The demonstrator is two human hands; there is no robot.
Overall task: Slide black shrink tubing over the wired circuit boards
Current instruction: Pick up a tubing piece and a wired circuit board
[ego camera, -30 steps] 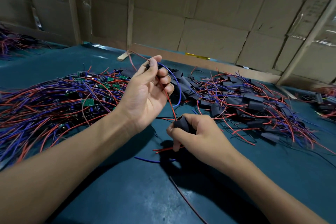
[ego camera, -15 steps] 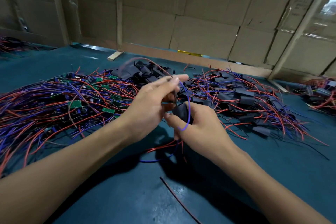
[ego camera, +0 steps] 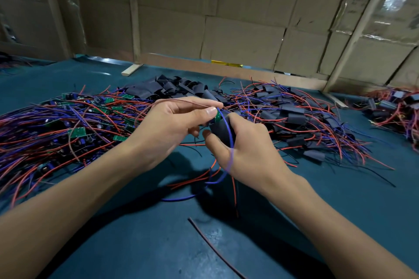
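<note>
A green circuit board (ego camera: 218, 115) trails a blue wire (ego camera: 229, 142) beside the black tubing (ego camera: 221, 132); red wires (ego camera: 199, 179) lie below on a teal table (ego camera: 158, 233).

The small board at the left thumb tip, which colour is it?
Green; the board shows best in the head view.

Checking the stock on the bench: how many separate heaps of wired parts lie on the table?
3: bare boards at left, tubed boards at centre-right, another heap at far right, cut off by the frame.

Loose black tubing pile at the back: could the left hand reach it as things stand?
Probably not yet: the left hand pinches the green board at the tubing piece. The pile lies unobstructed beyond.
</note>
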